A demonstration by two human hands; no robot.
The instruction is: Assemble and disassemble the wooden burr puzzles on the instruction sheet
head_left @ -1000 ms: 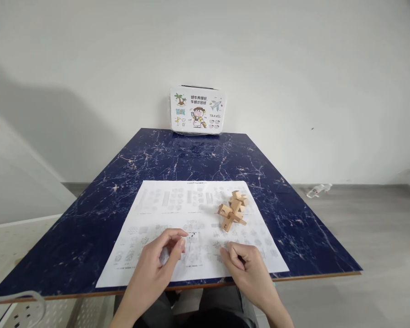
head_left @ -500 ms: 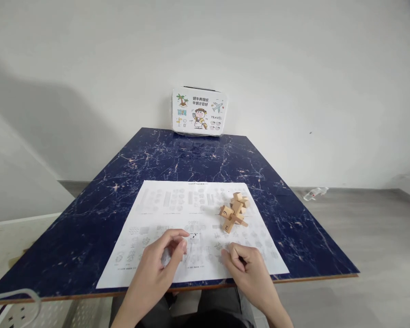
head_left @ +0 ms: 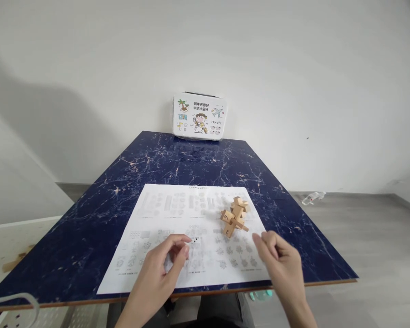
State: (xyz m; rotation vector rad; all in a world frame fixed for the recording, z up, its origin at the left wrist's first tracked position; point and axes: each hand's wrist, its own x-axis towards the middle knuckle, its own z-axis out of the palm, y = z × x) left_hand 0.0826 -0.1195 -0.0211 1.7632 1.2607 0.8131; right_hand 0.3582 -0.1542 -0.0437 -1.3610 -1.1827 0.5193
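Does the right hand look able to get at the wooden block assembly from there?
Likely yes: the wooden block assembly lies close by, ahead and to the left of the right hand, with nothing visible between them. The left hand is clear of it.

I look through one head-worn camera from the near edge of the counter (head_left: 191, 166), forward and down over the left hand (head_left: 160, 264) and right hand (head_left: 283, 260) to the wall (head_left: 276, 68), taking in both far corners.
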